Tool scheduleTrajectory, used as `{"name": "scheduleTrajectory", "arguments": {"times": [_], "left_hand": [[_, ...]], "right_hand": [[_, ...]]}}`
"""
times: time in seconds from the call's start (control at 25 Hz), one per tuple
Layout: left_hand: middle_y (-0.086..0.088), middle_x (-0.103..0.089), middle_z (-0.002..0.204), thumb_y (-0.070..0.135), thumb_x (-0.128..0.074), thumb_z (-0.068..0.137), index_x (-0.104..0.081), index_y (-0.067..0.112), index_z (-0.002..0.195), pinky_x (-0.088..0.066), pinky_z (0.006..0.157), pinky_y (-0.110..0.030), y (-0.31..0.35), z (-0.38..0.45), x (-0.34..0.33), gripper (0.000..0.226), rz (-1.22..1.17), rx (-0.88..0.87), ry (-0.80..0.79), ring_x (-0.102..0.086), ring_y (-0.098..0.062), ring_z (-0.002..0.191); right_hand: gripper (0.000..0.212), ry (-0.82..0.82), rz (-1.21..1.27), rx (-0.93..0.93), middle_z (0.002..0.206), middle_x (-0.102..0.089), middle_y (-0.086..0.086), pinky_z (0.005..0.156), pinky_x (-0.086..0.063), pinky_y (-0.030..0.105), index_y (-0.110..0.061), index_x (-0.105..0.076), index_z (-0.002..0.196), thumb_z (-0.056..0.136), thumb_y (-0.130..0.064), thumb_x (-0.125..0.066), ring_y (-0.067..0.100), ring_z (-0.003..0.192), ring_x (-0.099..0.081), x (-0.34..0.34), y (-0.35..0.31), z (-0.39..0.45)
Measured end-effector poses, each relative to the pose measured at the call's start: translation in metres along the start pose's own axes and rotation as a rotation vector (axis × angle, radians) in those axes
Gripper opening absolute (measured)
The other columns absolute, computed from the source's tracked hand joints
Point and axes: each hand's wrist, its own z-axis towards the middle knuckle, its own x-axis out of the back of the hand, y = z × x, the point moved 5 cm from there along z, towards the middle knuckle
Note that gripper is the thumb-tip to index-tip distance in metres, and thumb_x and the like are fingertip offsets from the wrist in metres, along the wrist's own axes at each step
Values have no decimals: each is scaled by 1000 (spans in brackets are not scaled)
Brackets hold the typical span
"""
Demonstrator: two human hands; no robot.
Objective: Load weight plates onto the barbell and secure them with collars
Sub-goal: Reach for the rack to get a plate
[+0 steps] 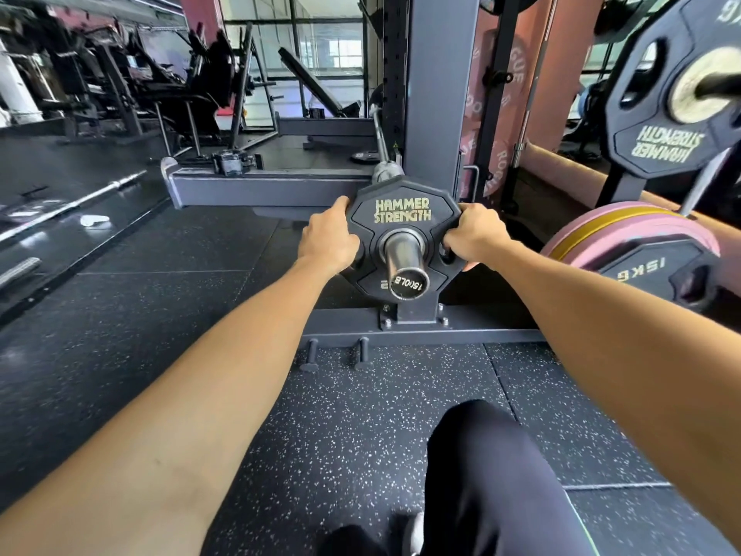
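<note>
Here both hands [329,238] [473,236] grip the plate [402,212] on the barbell sleeve [404,260].

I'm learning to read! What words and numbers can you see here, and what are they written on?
"HAMMER STRENGTH": black plate held by the left hand and right hand.
"1500LB", partly blurred: sleeve end cap.
"HAMMER STRENGTH", upside down: upper black plate stored at right.
"15KG", upside down: lower black plate at right.
"ROGUE", in parts: pink plates behind the rack.
Other markings are too blurred to read.
</note>
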Motion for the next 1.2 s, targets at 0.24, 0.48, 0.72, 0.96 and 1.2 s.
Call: {"name": "scheduleTrajectory", "arguments": {"times": [0.24, 0.48, 0.72, 0.96, 1.2], "left_hand": [[-18, -62, 121, 1, -47, 87, -32, 24, 151, -58, 81, -51, 4, -49, 16, 70, 7, -26, 8, -65, -44, 95], [-17, -64, 115, 0, -49, 87, -35, 22, 151, -59, 79, -48, 8, -81, 28, 69, 42, -63, 25, -66, -41, 88], [-12, -64, 108, 1, -50, 85, -44, 18, 139, -57, 74, -43, 12, -93, 39, 57, 53, -89, 3, -65, -37, 87], [-9, -63, 98, 3, -49, 82, -53, 18, 110, -53, 68, -41, 31, -80, 72, 32, 17, -125, 25, -61, -35, 87], [-9, -65, 95, 5, -51, 81, -57, 16, 106, -58, 68, -39, 70, -22, 128, 28, -9, -215, 118, -66, -33, 78]], "right_hand": [[35, 15, 5, 12, 96, -70, 13, 68, -62, 44, -20, -66, 106, 77, -7, -53, 36, 70, -70, 8, 3, -48], [31, 26, 11, 44, 91, -69, 12, 64, -62, 44, -20, -65, 101, 77, -5, -52, 35, 63, -71, 19, 2, -84], [22, -7, 27, 56, 84, -69, 13, 57, -61, 45, -12, -66, 92, 74, -3, -55, 36, 53, -70, 24, 1, -99], [8, 35, -8, 127, 64, -65, 17, 59, -61, 45, 1, -63, 69, 73, -4, -59, 38, 46, -67, 62, -22, -96], [11, 104, 21, 205, 70, -64, 21, 49, -59, 40, 4, -65, 67, 72, -3, -58, 37, 42, -65, 118, -67, -53]]}}
